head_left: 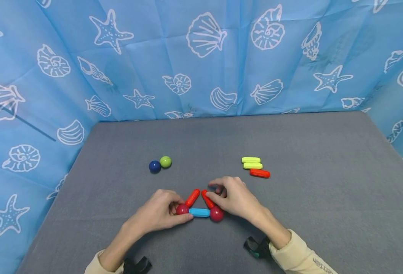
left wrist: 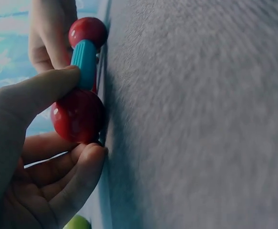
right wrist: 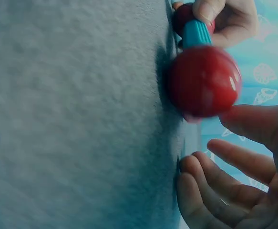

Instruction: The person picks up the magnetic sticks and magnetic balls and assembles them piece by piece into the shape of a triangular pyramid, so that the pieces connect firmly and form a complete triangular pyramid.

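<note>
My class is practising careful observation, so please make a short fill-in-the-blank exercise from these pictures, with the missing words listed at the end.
1. Two balls, both ____ in colour, sit at the ends of the light-blue rod.
2. The green ball lies beside a dark ____ ball.
3. Exactly ____ yellow rods lie next to a loose red rod.
4. The hand nearer the green ball is the person's ____ one.

Missing words: red; blue; two; left.

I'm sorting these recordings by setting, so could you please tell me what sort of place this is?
Probably a curtained-off tabletop workspace: a blue seashell-print curtain hangs around a gray tabletop, where building-toy balls and rods lie.
</note>
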Tool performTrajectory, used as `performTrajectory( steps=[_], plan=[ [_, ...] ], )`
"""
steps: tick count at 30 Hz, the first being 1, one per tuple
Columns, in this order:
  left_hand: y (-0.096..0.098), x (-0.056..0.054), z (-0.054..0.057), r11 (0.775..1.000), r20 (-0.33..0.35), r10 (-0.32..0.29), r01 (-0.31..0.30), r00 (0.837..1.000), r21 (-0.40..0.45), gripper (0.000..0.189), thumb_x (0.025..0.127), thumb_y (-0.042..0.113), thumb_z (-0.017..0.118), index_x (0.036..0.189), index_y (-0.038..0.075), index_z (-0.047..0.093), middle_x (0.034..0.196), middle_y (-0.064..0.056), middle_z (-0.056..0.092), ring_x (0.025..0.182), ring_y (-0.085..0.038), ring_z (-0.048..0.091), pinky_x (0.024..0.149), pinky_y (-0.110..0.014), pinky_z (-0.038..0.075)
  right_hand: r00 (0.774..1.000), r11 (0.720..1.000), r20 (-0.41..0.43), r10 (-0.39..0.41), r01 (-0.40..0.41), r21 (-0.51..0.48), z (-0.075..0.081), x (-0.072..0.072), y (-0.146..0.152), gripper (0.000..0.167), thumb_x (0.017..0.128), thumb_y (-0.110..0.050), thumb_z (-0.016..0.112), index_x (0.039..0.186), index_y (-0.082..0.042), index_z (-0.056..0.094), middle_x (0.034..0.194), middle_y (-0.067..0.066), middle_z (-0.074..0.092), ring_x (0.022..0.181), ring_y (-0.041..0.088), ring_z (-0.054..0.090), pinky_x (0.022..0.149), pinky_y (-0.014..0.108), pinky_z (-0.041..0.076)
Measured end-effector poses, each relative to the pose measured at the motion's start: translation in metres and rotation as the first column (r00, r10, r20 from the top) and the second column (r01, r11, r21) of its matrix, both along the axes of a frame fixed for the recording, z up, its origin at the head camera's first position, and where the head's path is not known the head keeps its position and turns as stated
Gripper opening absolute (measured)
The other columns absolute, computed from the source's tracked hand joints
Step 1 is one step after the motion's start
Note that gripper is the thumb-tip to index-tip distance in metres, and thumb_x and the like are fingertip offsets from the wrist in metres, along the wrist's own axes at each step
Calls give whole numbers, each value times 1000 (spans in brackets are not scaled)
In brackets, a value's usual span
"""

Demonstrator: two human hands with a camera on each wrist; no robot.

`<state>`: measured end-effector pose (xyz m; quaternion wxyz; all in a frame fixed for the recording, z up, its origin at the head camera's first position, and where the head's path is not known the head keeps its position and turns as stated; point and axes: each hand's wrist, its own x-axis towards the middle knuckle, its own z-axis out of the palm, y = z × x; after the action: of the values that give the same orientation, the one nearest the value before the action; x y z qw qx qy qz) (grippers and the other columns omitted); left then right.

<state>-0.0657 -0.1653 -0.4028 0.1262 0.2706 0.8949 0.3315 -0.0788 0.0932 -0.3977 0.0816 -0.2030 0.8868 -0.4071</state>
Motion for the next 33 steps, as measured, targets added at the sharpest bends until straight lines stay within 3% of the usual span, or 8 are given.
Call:
performTrajectory(
  steps=[8,13,21,27,33],
  plan=[
    [-18,5,5,998,22,31,-30,999,-53,33,86,42,83,96,11,78,69,10,57,57,4,49,53,-18,47,998,1000,-65,-23,23,-6,11,-15,-5,35,89,-18,80,121,-5,74,109,9,75,82,14,66,73,27,57],
    [-31,9,8,996,52,54,-50,997,-71,31,85,41,83,96,12,78,71,10,57,59,3,51,55,-18,48,994,998,-101,33,-37,-46,19,-30,-18,38,89,-18,79,125,-7,71,112,12,74,94,24,69,77,35,58],
    [-49,12,7,997,82,57,-51,995,-66,31,86,41,82,97,13,78,73,12,58,61,3,53,56,-18,50,987,993,-117,111,-115,-24,20,-62,-48,44,90,-23,80,131,-12,69,122,12,70,108,29,66,93,47,51],
    [-59,15,6,996,107,70,-65,992,-54,28,85,39,83,98,15,77,75,12,58,63,4,54,57,-19,51,986,992,-113,121,-122,-6,20,-81,-66,46,90,-24,79,133,-12,67,124,14,67,113,31,63,93,47,51],
    [-63,17,4,996,107,79,-75,991,-39,29,85,39,83,99,14,77,76,11,59,63,4,54,57,-19,52,980,987,-112,162,-162,11,17,-91,-83,47,91,-23,78,135,-10,66,126,14,67,117,30,63,96,47,53]
  ],
)
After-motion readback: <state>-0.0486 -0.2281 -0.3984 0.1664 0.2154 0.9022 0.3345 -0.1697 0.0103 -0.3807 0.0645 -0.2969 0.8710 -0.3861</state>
